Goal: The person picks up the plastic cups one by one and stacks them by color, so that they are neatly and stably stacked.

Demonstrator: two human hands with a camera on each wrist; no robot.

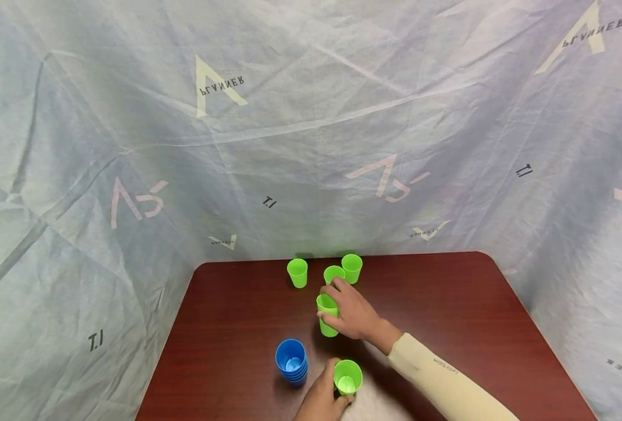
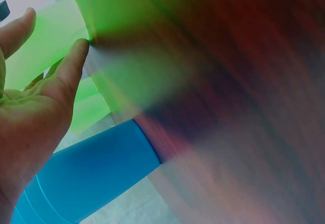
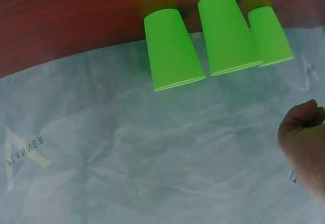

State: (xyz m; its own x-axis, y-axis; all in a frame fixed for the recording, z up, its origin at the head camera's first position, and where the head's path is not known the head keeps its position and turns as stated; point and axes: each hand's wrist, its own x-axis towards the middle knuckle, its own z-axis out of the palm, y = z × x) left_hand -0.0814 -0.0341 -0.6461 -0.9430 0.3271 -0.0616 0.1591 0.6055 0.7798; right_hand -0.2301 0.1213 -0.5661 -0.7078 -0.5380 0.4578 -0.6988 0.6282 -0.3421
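Note:
In the head view my right hand [image 1: 354,311] grips an upright green cup [image 1: 328,327] near the middle of the table, fingers and thumb around its upper part. In the right wrist view that hand [image 3: 304,142] shows at the right edge with only a sliver of green by it. My left hand [image 1: 321,396] holds another green cup [image 1: 349,369] at the near side, thumb and fingers on opposite sides. The left wrist view shows this hand [image 2: 38,102] against a green cup [image 2: 56,31]. A stack of blue cups [image 1: 292,354] stands just left of it.
On the wooden table [image 1: 227,316], a green cup [image 1: 297,273] stands at the back. Another green cup [image 1: 334,272] and a third green cup [image 1: 352,268] stand close together to its right. Behind the table hangs a grey printed sheet [image 1: 311,175].

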